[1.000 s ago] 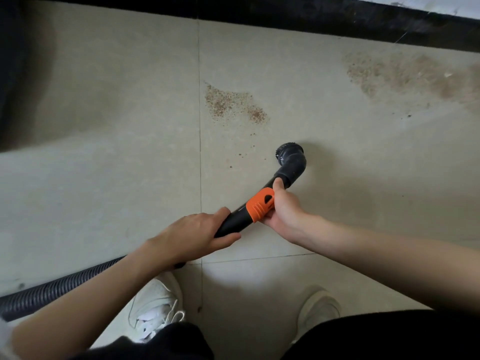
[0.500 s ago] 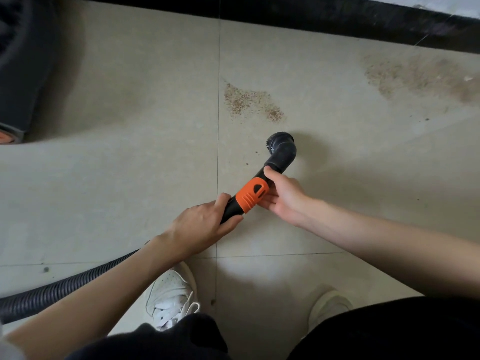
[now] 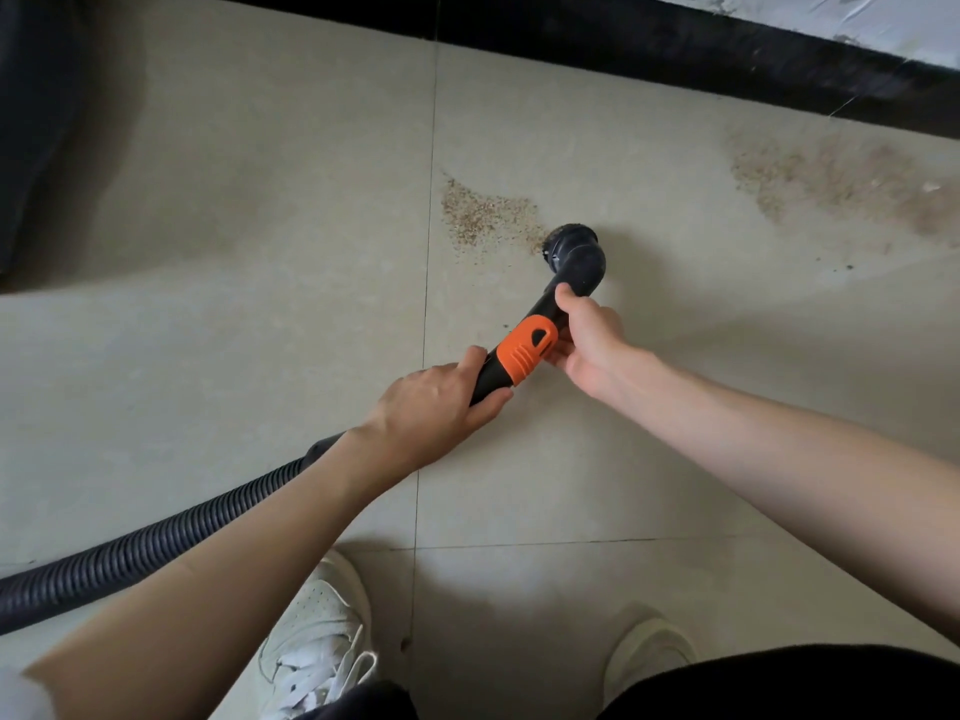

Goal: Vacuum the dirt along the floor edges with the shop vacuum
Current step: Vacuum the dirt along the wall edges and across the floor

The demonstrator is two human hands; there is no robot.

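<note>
Nozzle (image 3: 571,249): mouth down at right edge of near dirt patch (image 3: 483,218), touching its fringe.
Near patch: mostly still there; pickup just starting, by the look of it.
Far patch (image 3: 841,179): untouched, spread near black baseboard (image 3: 675,49), well apart from nozzle.
Left grip (image 3: 436,407): wrapped round black wand behind orange collar (image 3: 525,350).
Right grip (image 3: 589,337): grasping wand just ahead of collar, near elbow bend.
Hose (image 3: 140,553): trails off lower left.
Progress est.: early; both patches left, edge strip along baseboard not yet reached.
</note>
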